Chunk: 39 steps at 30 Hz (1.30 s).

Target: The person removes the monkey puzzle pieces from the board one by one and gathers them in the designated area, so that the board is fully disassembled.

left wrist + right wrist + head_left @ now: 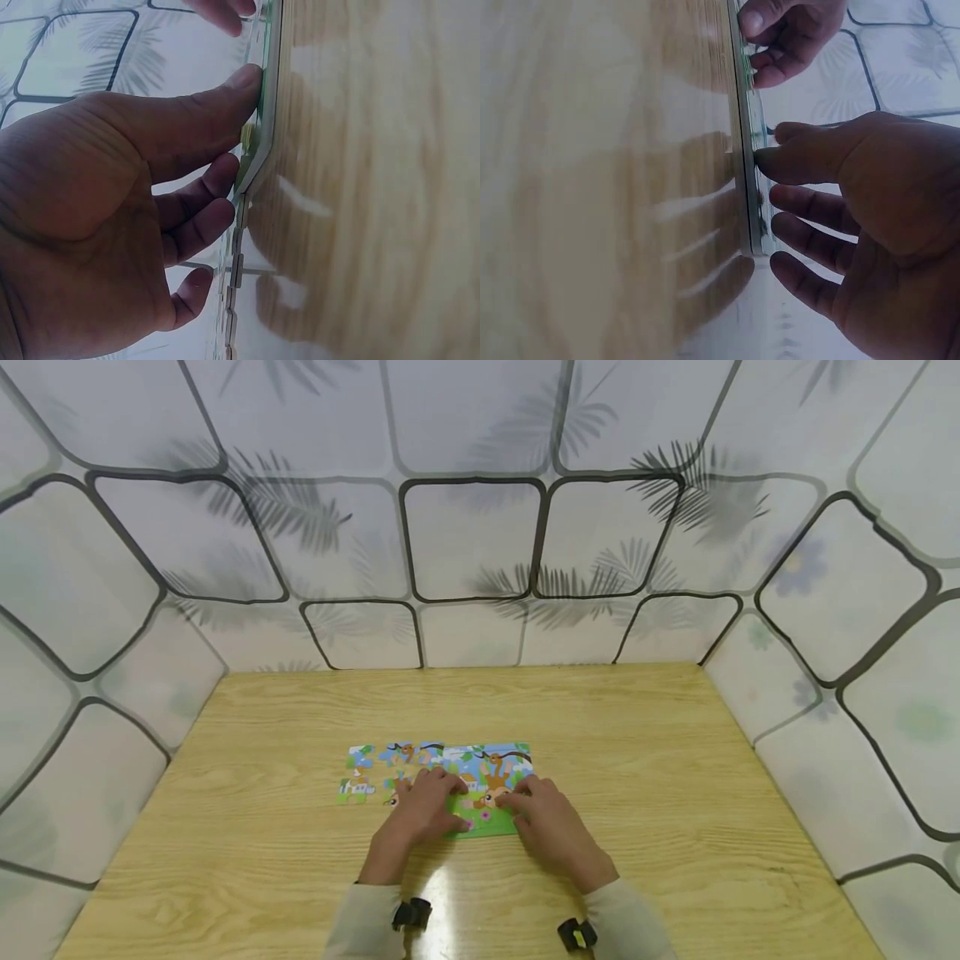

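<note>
A flat jigsaw puzzle (491,827) with a cartoon picture of an animal, branches and flowers lies on the table, its edge seen side-on in both wrist views. My left hand (422,807) rests on its left part, the thumb touching the lower left corner and the fingers bent slightly over the picture. On the right side my right hand (553,823) touches the puzzle with its thumb and fingertips. Several loose puzzle pieces (357,790) lie left of it, some partly hidden behind the left hand. No separate piece shows between the fingers of either hand.
The wooden table (637,735) reflects light near its front edge. Patterned cloth walls (472,543) with dark outlines and leaf prints enclose it at the back and on both sides. A black band (412,914) sits at the left sleeve, another (577,934) at the right.
</note>
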Available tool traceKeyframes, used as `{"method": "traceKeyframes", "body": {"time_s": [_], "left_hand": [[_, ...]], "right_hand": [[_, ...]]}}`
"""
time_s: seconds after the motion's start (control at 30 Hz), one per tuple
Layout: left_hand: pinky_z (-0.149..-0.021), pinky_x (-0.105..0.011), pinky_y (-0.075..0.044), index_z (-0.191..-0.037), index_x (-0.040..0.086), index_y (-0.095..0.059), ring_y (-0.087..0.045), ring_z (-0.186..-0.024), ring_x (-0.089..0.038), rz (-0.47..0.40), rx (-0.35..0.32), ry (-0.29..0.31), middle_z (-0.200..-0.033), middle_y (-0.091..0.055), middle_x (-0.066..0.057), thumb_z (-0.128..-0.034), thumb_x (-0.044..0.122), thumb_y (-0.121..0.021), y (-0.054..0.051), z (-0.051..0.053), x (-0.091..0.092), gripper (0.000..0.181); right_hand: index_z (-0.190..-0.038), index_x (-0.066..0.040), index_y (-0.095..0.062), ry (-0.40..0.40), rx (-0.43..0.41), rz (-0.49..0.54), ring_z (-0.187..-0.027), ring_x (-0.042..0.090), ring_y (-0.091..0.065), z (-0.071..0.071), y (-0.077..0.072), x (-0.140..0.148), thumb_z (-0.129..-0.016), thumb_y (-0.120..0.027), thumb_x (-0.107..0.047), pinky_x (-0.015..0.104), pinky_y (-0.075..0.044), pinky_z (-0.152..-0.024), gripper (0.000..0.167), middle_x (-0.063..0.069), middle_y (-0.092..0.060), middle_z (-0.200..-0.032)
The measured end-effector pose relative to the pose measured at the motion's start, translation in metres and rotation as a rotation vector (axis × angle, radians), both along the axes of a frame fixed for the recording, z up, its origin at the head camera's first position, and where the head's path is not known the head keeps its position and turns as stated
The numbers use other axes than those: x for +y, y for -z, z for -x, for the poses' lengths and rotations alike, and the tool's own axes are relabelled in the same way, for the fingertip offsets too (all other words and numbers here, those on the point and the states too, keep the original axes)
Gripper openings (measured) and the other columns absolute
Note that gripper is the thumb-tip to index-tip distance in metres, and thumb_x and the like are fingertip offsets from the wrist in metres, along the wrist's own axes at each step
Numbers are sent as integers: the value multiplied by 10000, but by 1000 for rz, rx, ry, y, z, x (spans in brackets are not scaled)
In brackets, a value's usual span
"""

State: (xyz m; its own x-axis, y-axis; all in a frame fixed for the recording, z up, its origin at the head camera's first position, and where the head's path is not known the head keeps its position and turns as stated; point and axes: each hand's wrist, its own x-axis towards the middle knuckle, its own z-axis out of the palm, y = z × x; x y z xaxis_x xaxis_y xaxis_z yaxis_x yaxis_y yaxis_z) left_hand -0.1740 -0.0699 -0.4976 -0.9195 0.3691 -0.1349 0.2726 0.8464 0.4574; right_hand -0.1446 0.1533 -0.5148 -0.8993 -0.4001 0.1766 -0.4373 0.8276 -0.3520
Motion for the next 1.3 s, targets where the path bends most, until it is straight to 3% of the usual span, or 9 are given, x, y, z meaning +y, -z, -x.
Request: {"method": "traceKeyframes", "body": {"time_s": [0.17, 0.43, 0.53, 0.67, 0.87, 0.97, 1.07, 1.3], "left_hand": [[-991, -733, -254, -1127, 189, -648, -479, -1136, -303, 17, 14, -13, -1136, -583, -34, -740, 387, -825, -1, 0, 2, 469], [-973, -740, -239, -1089, 192, -607, -493, -1024, -258, -23, 30, -11, -984, -572, 12, -735, 340, -838, 0, -2, 3, 448], [-943, -655, -275, -1075, 192, -566, -517, -939, -225, -67, 27, 4, -940, -585, 29, -749, 320, -829, 0, -2, 1, 438], [-849, -519, -268, -1064, 184, -519, -549, -830, -172, -151, 34, 22, -898, -612, 34, -823, 267, -766, 1, -3, -2, 354], [-867, -522, -323, -1102, 145, -513, -538, -753, -108, -265, 42, 16, -895, -623, 24, -963, 223, -593, 1, -2, -8, 179], [-759, -397, -416, -1149, 123, -493, -500, -723, -110, -328, 5, -15, -968, -603, -16, -989, 211, -551, -2, -3, -17, 191], [-629, -291, -432, -1186, 110, -486, -502, -718, -121, -376, -26, -65, -1030, -581, -62, -996, 194, -538, -4, -5, -29, 215], [-628, -285, -473, -1231, 132, -522, -592, -783, -121, -417, -60, -185, -1075, -588, -76, -941, 122, -619, -6, -13, -56, 306]], "right_hand": [[-1039, -246, -758, -39, 48, -56, -858, 137, -470, -3, 0, -4, -874, -631, -96, 291, -435, -731, 256, -36, -566, -982], [-1024, -233, -767, -12, 13, -74, -876, 158, -487, -6, -5, -7, -855, -637, -128, 306, -444, -728, 238, -22, -575, -997], [-1014, -227, -769, -6, 10, -76, -881, 169, -495, -6, -6, -8, -844, -641, -130, 311, -448, -717, 234, -12, -581, -1001], [-1018, -226, -768, -1, 0, -71, -887, 174, -491, -6, -8, -9, -832, -651, -136, 311, -444, -719, 237, -4, -581, -1013], [-1036, -226, -764, 12, -31, -66, -904, 177, -491, -7, -8, -8, -832, -657, -157, 327, -450, -745, 241, 2, -582, -1034], [-1031, -221, -767, 8, -25, -63, -890, 174, -486, -7, -9, -8, -831, -660, -157, 321, -445, -730, 236, 3, -580, -1025], [-1035, -222, -766, 6, -21, -56, -887, 166, -478, -6, -8, -8, -831, -663, -159, 310, -435, -722, 237, 1, -577, -1027], [-1058, -231, -758, 10, -41, -49, -908, 153, -475, -6, -6, -6, -838, -674, -177, 304, -430, -728, 241, 1, -573, -1050]]}}
